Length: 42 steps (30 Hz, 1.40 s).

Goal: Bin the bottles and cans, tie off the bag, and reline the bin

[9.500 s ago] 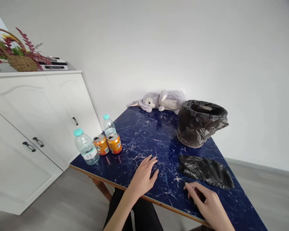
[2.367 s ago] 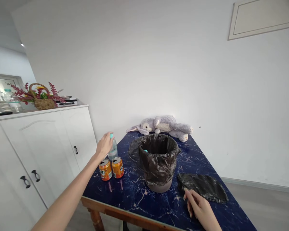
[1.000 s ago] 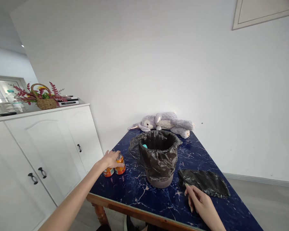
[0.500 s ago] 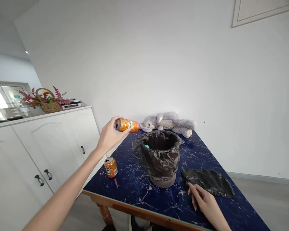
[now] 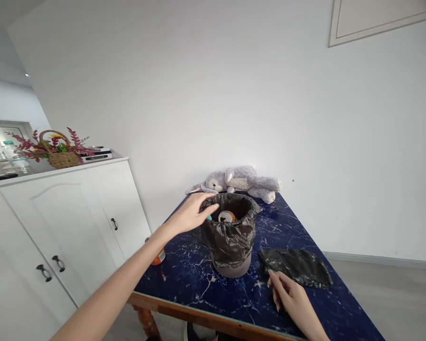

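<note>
My left hand (image 5: 195,210) is open over the left rim of a bin lined with a black plastic bag (image 5: 230,239), thumb and fingers spread. Just inside the bin's mouth, an orange drink can (image 5: 227,217) shows its silver top, apart from my fingers. A bit of turquoise (image 5: 209,218) shows beside it. A second orange can (image 5: 159,257) stands on the table, mostly hidden behind my left forearm. My right hand (image 5: 287,296) rests on the table with loosely curled fingers slightly apart, its fingertip at the edge of a folded black plastic bag (image 5: 300,267).
A grey plush toy (image 5: 237,182) lies along the table's back edge by the wall. The dark blue marbled table (image 5: 195,284) has a wooden edge. White cabinets (image 5: 74,203) stand at the left, with a flower basket (image 5: 62,158) on top.
My left hand has moved right and down to the bin and let go of the can, which is now in the bin's mouth. The view has shifted slightly; my right hand stays by the folded bag.
</note>
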Available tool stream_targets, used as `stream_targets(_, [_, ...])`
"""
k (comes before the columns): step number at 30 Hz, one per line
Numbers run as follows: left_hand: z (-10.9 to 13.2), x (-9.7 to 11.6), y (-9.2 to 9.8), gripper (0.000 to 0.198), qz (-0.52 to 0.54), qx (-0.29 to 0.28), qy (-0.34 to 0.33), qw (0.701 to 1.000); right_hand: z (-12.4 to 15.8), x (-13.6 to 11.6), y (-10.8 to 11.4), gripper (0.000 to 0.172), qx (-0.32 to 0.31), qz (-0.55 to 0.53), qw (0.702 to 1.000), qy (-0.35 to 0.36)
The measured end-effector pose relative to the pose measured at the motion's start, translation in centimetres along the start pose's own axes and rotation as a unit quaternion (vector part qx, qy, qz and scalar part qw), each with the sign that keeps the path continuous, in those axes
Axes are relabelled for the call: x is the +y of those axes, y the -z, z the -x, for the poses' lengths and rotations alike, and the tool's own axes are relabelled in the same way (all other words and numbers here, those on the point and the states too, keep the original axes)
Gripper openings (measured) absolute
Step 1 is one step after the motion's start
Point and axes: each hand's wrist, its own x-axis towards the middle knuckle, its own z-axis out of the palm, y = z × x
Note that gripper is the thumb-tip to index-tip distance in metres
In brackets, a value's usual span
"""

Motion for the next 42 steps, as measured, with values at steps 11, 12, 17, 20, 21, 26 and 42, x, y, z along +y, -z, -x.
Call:
stream_targets(11, [14.3,-15.7,0.1,0.078,-0.157,-0.052,0.292,0.942,-0.1,-0.4,-0.1,0.062,-0.007,-0.011,1.0,0.003])
stream_targets(12, [15.2,-16.4,-0.2,0.078,-0.154,-0.057,0.301,0.939,-0.1,-0.4,-0.1,0.062,-0.008,-0.01,1.0,0.002])
stream_targets(17, [17.6,-17.8,-2.1,0.073,-0.119,-0.067,0.313,0.94,0.0,-0.4,-0.1,0.063,0.0,-0.005,1.0,0.001])
stream_targets(20, [18.1,-17.9,-3.2,0.064,-0.103,-0.057,0.315,0.942,0.0,-0.2,-0.1,0.062,-0.003,-0.002,1.0,0.0])
stream_targets(21, [18.1,-17.8,-3.5,0.061,-0.101,-0.054,0.317,0.941,0.0,-0.1,-0.1,0.062,-0.005,-0.001,1.0,0.0])
stream_targets(26, [16.3,-15.8,-2.7,0.063,-0.096,0.04,0.323,0.941,0.0,-0.3,0.0,0.062,-0.004,0.001,1.0,0.0])
stream_targets(42, [-0.2,2.0,0.1,0.061,0.166,0.122,0.064,0.976,0.1,-0.4,0.5,0.062,-0.013,-0.005,1.0,-0.01])
